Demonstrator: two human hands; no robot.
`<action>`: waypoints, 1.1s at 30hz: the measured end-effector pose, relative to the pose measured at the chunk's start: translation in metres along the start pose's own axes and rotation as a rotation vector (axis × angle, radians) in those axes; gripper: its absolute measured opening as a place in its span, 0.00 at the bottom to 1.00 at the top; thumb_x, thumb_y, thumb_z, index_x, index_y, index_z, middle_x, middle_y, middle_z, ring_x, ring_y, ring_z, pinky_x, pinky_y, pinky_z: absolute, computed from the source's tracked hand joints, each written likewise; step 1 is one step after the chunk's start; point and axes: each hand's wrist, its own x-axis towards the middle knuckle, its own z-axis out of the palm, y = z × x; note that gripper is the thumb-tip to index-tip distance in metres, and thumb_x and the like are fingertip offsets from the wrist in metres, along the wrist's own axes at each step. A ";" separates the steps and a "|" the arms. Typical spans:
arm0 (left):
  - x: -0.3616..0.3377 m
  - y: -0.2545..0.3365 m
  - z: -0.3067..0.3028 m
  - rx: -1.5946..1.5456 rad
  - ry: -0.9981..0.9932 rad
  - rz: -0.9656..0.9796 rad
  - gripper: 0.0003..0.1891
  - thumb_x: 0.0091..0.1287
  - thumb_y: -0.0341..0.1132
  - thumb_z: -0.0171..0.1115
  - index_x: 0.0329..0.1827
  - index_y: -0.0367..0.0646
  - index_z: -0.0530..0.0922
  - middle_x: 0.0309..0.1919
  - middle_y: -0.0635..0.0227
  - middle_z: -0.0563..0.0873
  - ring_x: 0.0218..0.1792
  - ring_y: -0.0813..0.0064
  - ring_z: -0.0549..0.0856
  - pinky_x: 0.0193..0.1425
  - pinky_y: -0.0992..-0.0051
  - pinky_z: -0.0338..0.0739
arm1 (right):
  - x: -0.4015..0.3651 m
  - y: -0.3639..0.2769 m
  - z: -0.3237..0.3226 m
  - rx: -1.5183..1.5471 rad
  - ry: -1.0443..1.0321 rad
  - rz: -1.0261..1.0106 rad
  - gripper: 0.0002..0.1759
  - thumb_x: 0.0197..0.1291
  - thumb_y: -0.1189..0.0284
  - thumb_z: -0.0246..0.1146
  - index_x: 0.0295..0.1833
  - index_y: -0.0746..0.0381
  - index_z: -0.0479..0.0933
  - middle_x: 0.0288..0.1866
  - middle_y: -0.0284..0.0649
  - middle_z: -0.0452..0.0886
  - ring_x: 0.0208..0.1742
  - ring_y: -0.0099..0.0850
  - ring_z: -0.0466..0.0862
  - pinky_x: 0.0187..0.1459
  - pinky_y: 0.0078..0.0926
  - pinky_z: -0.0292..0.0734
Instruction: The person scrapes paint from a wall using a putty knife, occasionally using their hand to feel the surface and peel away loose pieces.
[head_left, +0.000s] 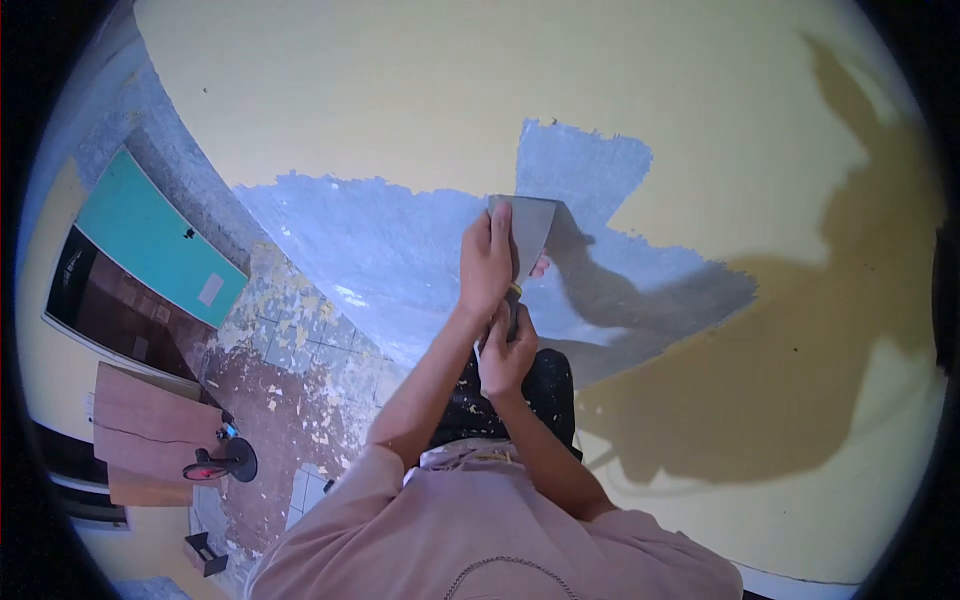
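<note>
A wide-bladed paint scraper (534, 222) is against the wall, its broad metal edge up at the border between yellow paint and the bare grey patch (400, 230). My left hand (486, 262) is closed around the blade, thumb pressed flat on its face and fingertips showing past the far side. Below it, my right hand (508, 358) wraps the dark handle. A separate bare strip (582, 165) rises above the blade, with ragged paint edges.
Yellow wall (360, 90) surrounds the bare patch, and my shadow falls across its right side. Paint flakes (300, 400) litter the floor at lower left. A black fan (238, 460) stands there near leaning brown boards (150, 420). Beyond is a teal door (150, 230).
</note>
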 end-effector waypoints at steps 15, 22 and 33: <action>-0.011 -0.018 0.003 -0.021 0.007 -0.033 0.23 0.76 0.47 0.42 0.38 0.31 0.70 0.22 0.58 0.80 0.16 0.73 0.80 0.21 0.74 0.78 | -0.010 0.015 -0.017 -0.049 -0.017 0.154 0.13 0.69 0.68 0.54 0.37 0.69 0.72 0.25 0.39 0.77 0.26 0.22 0.75 0.29 0.25 0.68; 0.001 0.026 0.025 -0.093 -0.067 0.058 0.22 0.76 0.47 0.44 0.37 0.32 0.72 0.23 0.58 0.81 0.22 0.70 0.82 0.28 0.73 0.78 | 0.018 -0.004 -0.008 0.039 0.032 -0.012 0.11 0.70 0.66 0.54 0.38 0.63 0.70 0.19 0.26 0.68 0.16 0.13 0.64 0.16 0.15 0.55; -0.001 0.029 0.021 -0.007 -0.009 0.060 0.21 0.76 0.46 0.43 0.37 0.33 0.72 0.20 0.62 0.80 0.16 0.76 0.77 0.20 0.77 0.71 | 0.016 -0.028 -0.005 -0.163 0.039 -0.014 0.16 0.69 0.66 0.55 0.35 0.69 0.71 0.22 0.41 0.76 0.23 0.25 0.75 0.27 0.26 0.69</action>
